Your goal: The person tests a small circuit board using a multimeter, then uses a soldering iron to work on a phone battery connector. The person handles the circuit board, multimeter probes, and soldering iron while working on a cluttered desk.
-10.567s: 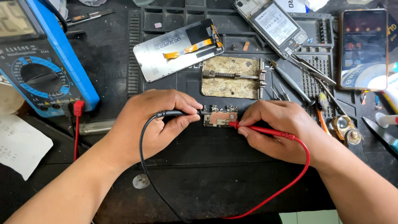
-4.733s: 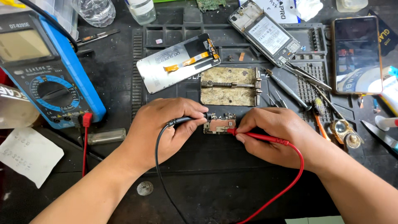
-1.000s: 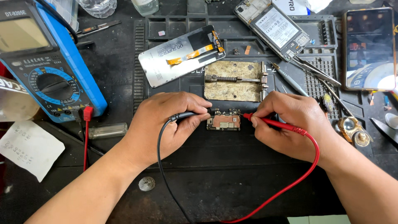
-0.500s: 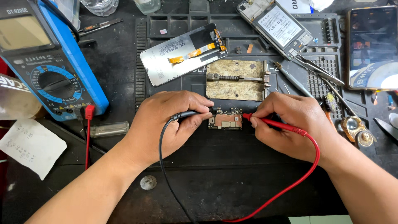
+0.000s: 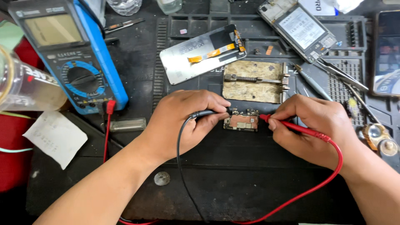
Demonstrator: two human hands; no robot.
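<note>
In the head view, the left hand is curled around a black probe, pinching it between thumb and fingers with its tip laid on the left edge of a small circuit board. The right hand grips a red probe the same way, its tip touching the board's right edge. The board lies flat on the black mat that covers the desk, between the two hands and near the middle of the picture. Just beyond it, at twelve o'clock from the board, sits a worn metal board holder. At eleven o'clock from the board a phone screen panel lies face down with an orange flex strip across it. At one o'clock an opened phone rests at a slant, with tweezers just beside its lower end. A blue multimeter stands at ten o'clock from the left hand, a red lead plugged into its base. A white paper note lies at nine o'clock from the left forearm.
</note>
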